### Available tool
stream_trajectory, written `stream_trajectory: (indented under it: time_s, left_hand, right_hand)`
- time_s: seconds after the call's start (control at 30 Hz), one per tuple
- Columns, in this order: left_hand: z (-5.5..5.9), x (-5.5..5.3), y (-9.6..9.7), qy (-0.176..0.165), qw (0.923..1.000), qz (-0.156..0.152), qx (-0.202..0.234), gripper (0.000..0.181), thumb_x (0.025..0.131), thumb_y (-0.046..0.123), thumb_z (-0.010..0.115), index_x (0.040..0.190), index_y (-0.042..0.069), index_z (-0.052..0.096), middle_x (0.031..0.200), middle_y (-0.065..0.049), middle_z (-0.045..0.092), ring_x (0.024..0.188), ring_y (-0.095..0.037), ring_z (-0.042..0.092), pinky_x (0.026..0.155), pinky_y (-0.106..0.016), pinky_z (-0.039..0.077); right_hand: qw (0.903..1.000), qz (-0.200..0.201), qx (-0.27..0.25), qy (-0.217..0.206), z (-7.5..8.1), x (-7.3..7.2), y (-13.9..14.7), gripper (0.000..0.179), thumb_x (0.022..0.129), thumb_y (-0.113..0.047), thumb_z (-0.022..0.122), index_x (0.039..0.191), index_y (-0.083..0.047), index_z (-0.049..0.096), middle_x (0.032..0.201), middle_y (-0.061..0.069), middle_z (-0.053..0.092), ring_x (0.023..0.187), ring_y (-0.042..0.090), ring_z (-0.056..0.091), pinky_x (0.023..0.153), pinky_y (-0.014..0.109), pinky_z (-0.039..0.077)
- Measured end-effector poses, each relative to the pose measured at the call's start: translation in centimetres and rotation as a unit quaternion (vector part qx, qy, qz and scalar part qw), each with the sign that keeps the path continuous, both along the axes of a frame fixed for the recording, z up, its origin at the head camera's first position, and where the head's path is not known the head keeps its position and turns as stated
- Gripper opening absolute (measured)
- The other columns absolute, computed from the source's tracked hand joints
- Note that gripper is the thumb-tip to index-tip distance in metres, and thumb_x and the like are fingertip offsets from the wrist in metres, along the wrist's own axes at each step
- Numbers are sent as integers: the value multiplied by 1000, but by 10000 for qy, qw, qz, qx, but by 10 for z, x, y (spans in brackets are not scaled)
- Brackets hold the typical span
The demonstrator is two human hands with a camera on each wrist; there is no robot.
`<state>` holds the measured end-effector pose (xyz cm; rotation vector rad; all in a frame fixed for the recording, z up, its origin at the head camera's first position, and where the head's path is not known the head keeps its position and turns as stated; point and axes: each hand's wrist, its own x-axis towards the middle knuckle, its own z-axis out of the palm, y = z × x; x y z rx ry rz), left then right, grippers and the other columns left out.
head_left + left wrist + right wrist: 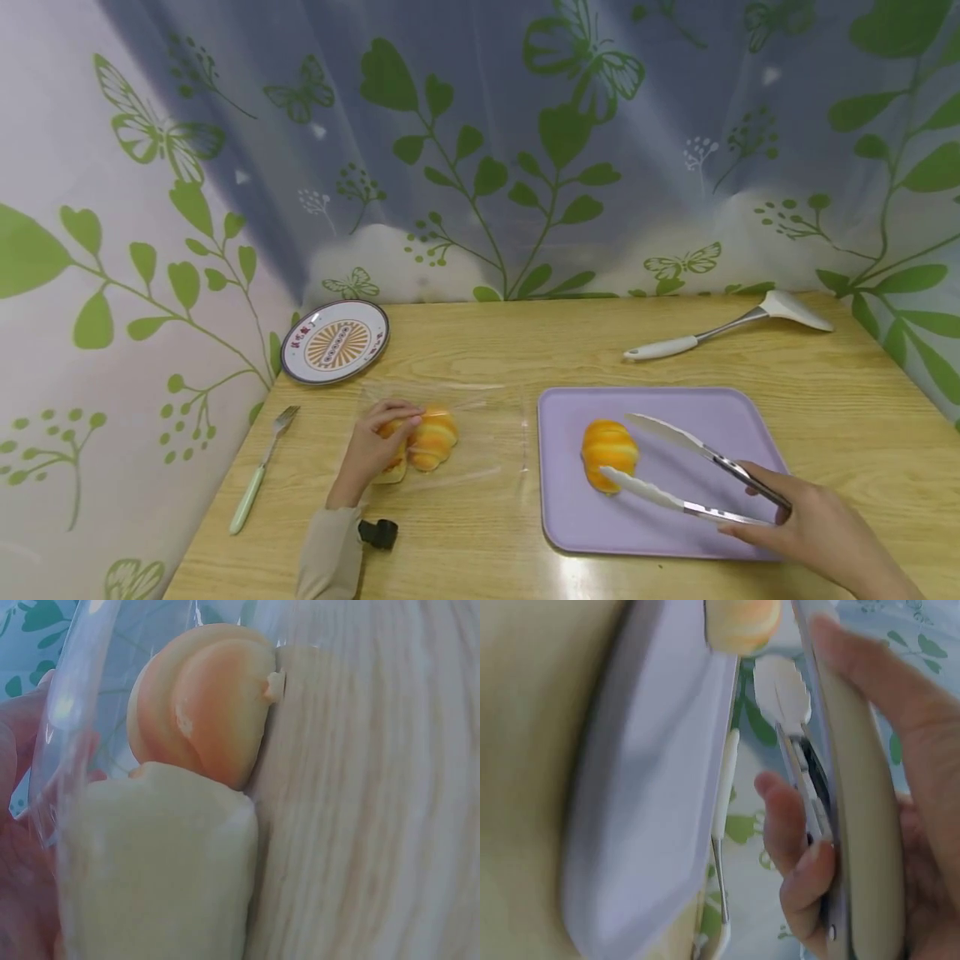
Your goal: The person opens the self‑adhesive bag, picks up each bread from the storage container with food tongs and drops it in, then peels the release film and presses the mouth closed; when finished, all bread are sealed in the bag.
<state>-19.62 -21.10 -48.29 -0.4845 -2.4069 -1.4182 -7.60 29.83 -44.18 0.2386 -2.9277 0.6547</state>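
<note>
Item count: two orange-yellow ridged bread rolls [610, 450] [437, 439]; one pale, blocky bread piece [165, 870]; one clear plastic bag [491, 437]; one lilac rectangular tray [588, 529]; one pair of white-tipped metal tongs [705, 452]; one white-and-metal spatula [671, 347]; one green-handled fork [248, 498]; one round white plate [335, 343].

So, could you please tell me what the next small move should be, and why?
I would probably ease the tongs around the roll on the purple tray: the right hand holds them with their tips spread close to that roll, not gripping it. The left hand is at the clear plastic, where two more breads lie.
</note>
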Motion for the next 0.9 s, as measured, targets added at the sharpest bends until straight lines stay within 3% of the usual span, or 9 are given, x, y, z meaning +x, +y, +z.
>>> stream_trajectory:
  time_s: [0.13,0.3,0.43,0.63,0.9]
  left_hand:
    - [5,3,3,53,10000,38,-47,13,85,-1,71,96,0,76,102,-14,70,101,-10,60,96,-16,46]
    - [4,2,3,-32,9999,135,-63,13,83,-3,71,96,-1,76,102,-16,70,101,-9,59,95,-15,44]
    - [14,7,7,-3,10000,59,29,12,83,-7,70,95,-5,75,100,-20,69,100,-7,59,94,-10,43]
    - [32,15,11,166,9997,-144,59,11,83,-9,69,93,-8,74,97,-23,68,97,-9,61,92,-11,44]
    - [32,15,12,220,9995,-195,93,11,83,-10,69,92,-8,74,96,-23,68,96,-13,62,92,-11,45]
  right_hand:
    - [9991,308,163,243,1,-11,9,79,58,-44,91,119,-1,66,82,-5,66,55,-8,34,44,19,31]
    - [9979,392,242,-463,9,-21,11,83,64,-48,87,127,-1,62,79,-4,63,56,-5,38,45,20,33]
    - [9958,443,251,-765,11,-24,9,81,66,-47,86,128,-1,62,86,-3,65,56,-3,38,45,20,33]
    - [9965,454,175,-680,10,-22,7,73,67,-43,87,125,-3,65,84,-6,65,56,-4,36,46,20,31]
    - [9970,574,-238,-452,12,-27,-14,67,68,-41,87,121,-4,68,78,-9,64,53,-5,37,46,19,34]
